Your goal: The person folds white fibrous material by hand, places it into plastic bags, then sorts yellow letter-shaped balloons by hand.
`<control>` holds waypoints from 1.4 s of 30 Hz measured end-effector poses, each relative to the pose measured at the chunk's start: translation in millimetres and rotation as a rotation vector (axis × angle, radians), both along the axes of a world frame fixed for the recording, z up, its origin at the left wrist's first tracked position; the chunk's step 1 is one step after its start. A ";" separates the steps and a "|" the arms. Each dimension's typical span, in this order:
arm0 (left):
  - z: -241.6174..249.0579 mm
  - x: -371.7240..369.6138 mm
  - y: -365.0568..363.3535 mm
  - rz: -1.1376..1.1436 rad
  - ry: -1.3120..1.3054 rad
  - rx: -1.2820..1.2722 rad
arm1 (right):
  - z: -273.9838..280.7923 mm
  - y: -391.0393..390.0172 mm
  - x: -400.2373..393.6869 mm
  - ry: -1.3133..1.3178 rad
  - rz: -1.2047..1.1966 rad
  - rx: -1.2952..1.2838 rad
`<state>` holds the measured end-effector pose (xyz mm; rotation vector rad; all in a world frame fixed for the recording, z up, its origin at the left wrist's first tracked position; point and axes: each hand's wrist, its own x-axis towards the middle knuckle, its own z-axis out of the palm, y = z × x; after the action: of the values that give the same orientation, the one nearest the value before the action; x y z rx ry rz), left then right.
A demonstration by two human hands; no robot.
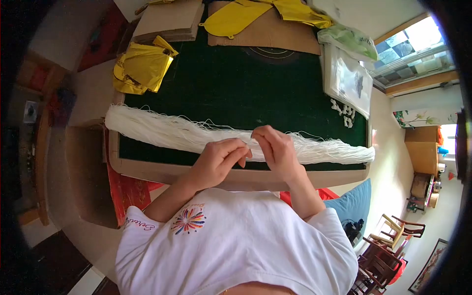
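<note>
A long bundle of white strings (pixel 167 130) lies across the near side of the green-topped table (pixel 211 88). Over the middle of the bundle, my left hand (pixel 221 160) and my right hand (pixel 275 150) face each other, fingertips a short gap apart. Both are closed in a pinch. Something small and white shows between the fingertips, too small to make out; it may be string. The palms and the inner sides of the fingers are hidden.
Folded yellow foil pieces (pixel 145 66) lie at the back left, beside stacked cardboard (pixel 167 22). More yellow foil (pixel 238 17) rests on brown cardboard at the back. Clear plastic bags (pixel 346 81) and small white knotted strings (pixel 348 118) are at the right.
</note>
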<state>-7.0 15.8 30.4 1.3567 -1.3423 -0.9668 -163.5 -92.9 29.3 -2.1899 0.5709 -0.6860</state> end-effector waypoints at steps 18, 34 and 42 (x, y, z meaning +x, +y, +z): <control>-9.1 -4.6 -2.7 0.060 0.354 0.199 | 10.0 -2.6 2.3 -0.017 0.191 0.425; -19.4 13.0 -9.9 -0.063 0.831 0.362 | 8.8 -8.3 -1.5 -0.047 0.295 -0.106; -10.4 0.3 -2.8 0.187 -0.266 -0.197 | 6.8 -4.9 1.8 -0.109 0.173 0.248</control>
<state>-6.7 13.0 20.0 1.4640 -1.4351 -0.5272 -161.7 -97.7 36.0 -1.9316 0.3832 -0.6042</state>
